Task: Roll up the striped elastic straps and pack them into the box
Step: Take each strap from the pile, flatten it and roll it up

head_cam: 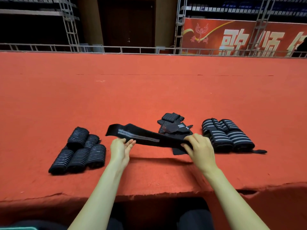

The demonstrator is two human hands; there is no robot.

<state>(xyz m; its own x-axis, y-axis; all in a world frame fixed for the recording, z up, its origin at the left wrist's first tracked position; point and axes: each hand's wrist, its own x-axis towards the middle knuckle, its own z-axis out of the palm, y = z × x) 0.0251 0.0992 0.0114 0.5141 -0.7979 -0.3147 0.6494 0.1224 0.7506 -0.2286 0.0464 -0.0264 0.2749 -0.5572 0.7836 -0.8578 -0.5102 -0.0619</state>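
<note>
A black strap with grey stripes point(146, 136) stretches unrolled between my hands, lifted a little above the red carpeted surface point(149, 90). My left hand point(120, 149) lies palm-up under its left part, fingers nearly straight. My right hand point(199, 146) pinches the strap's right end, fingers curled over it. Several rolled straps point(79, 151) lie grouped at the left. More rolled, wider-striped straps point(227, 135) lie at the right. A small loose heap of straps point(172, 124) sits behind my right hand. No box shows.
The carpeted surface ends in a torn front edge point(149, 195) close to my body. A metal railing point(132, 49) runs along its far edge, with scaffolding, a dark door and a red banner point(232, 37) behind.
</note>
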